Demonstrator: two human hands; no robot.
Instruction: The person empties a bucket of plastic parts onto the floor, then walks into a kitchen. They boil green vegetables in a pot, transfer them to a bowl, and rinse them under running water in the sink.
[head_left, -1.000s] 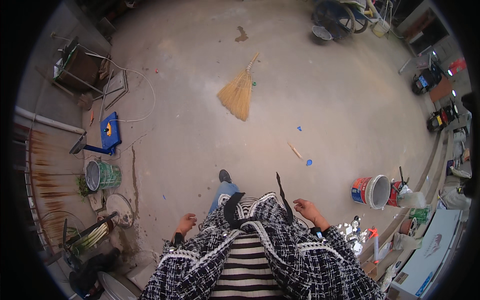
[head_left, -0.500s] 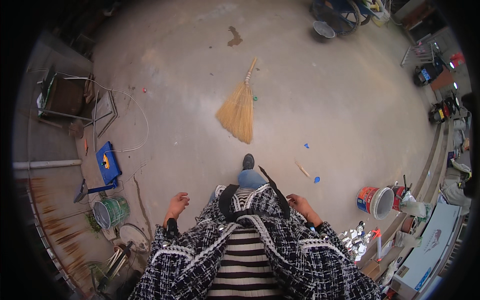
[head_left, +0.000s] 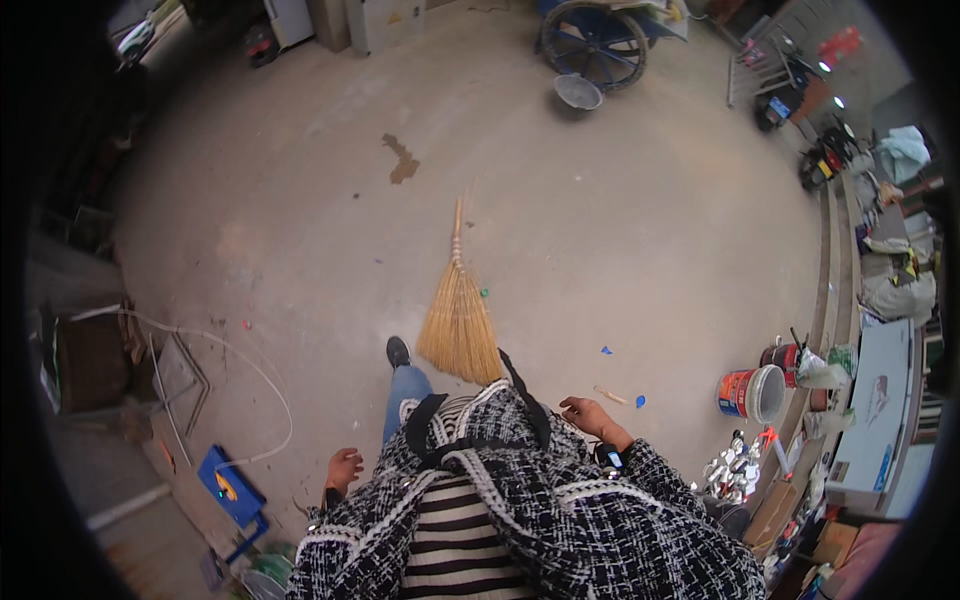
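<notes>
A straw broom (head_left: 456,330) lies flat on the concrete floor just ahead of me, its handle pointing away and its wide bristles toward me. My left hand (head_left: 344,468) hangs at my side with loosely bent fingers and nothing in it. On the other side, my right hand (head_left: 597,418) is held low, fingers apart, holding nothing. Neither hand touches the broom. My left foot, in a dark shoe (head_left: 398,351), stands beside the bristles' left edge. A small green ring (head_left: 485,293) lies right of the broom.
Blue scraps (head_left: 640,401) and a short stick (head_left: 610,395) lie to the right. Beyond them stands a paint bucket (head_left: 738,393). A blue platform scale (head_left: 231,487) and a looping white cable (head_left: 270,380) are at left. A wheeled cart (head_left: 593,46) and a basin (head_left: 578,93) stand far ahead.
I have stepped forward, so the broom is now nearer to me. My left foot has come forward beside it. Both hands have swung slightly and remain unfilled.
</notes>
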